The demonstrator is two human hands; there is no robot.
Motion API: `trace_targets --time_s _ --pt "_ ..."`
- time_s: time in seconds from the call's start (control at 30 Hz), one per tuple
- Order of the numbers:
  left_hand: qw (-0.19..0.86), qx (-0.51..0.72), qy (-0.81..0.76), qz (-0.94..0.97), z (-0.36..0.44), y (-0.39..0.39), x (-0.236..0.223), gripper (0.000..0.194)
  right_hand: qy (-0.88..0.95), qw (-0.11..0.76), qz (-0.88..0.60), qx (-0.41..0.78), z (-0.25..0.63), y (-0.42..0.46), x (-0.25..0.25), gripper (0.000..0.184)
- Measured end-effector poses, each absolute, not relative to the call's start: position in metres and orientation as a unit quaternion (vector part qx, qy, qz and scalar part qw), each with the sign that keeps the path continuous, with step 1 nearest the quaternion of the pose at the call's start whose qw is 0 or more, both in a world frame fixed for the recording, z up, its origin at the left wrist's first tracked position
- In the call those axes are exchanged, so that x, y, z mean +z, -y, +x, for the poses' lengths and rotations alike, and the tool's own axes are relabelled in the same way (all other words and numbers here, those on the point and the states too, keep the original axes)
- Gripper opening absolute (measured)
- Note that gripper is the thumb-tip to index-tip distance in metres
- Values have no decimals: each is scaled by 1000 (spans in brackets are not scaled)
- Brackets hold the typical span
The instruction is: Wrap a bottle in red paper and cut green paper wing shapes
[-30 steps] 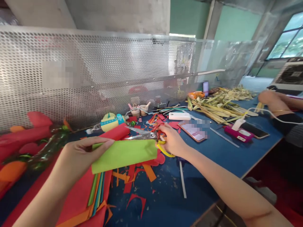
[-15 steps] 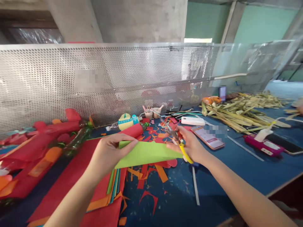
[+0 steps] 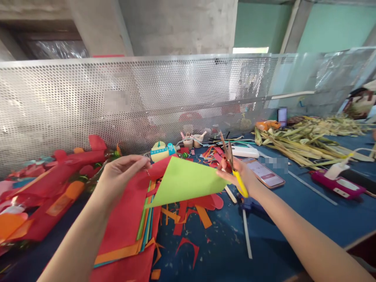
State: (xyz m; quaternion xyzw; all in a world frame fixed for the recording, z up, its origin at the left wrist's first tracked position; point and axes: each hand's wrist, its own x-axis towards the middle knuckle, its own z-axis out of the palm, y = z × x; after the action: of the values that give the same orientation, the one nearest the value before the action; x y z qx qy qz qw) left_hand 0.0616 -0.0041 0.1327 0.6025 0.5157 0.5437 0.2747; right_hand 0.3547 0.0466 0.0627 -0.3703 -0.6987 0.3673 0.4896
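Note:
A sheet of light green paper hangs in the air over the table, its right corner pinched between the thumb and fingers of my right hand. The same hand also holds a pair of scissors with yellow handles; the metal blades point up and slightly apart. My left hand is off to the left of the sheet, not touching it. Its thumb and fingers are pressed together, and nothing shows between them. Beneath lies a stack of coloured paper, red on top, with orange, green and blue edges showing.
Red and orange paper scraps litter the blue table. Paper-covered bottles lie at left. On the right are a phone, a glue gun, a magenta device and dried husks. A perforated metal panel stands behind.
My left hand has let go of the green paper and drawn back to the left. The sheet's left part now spreads wider, held by my right hand alone. The view has shifted slightly left.

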Motion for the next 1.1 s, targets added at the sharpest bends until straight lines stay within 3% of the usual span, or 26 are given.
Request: trace_targets --time_s 0.1,0.17,0.33,0.4,0.53,0.63,0.7,0.77,0.93,1.1 --pt "356 486 -450 659 70 0 124 45 664 522 -361 395 354 -50 62 30" --pt "354 451 -446 687 80 -3 116 61 641 542 -348 417 352 -52 61 31" --pt "268 471 -513 666 92 -2 109 33 586 616 -345 398 348 -56 61 38" --pt "153 507 -547 648 93 5 113 26 553 652 -355 379 348 -55 61 40" --pt "-219 525 -518 638 97 22 114 20 513 669 -365 395 344 -48 58 38" --pt "-377 470 -331 726 101 31 105 42 490 628 -347 496 337 -44 57 35" --pt "-382 392 -237 803 103 33 96 49 441 588 -290 613 333 -43 58 40" --pt "-370 337 -182 846 106 33 86 44 390 563 -228 692 332 -44 61 44" --pt "-397 250 -141 872 108 29 62 35 336 595 -203 701 338 -48 63 29" --pt "-389 205 -132 889 102 26 39 37 334 601 -202 697 339 -49 63 26"
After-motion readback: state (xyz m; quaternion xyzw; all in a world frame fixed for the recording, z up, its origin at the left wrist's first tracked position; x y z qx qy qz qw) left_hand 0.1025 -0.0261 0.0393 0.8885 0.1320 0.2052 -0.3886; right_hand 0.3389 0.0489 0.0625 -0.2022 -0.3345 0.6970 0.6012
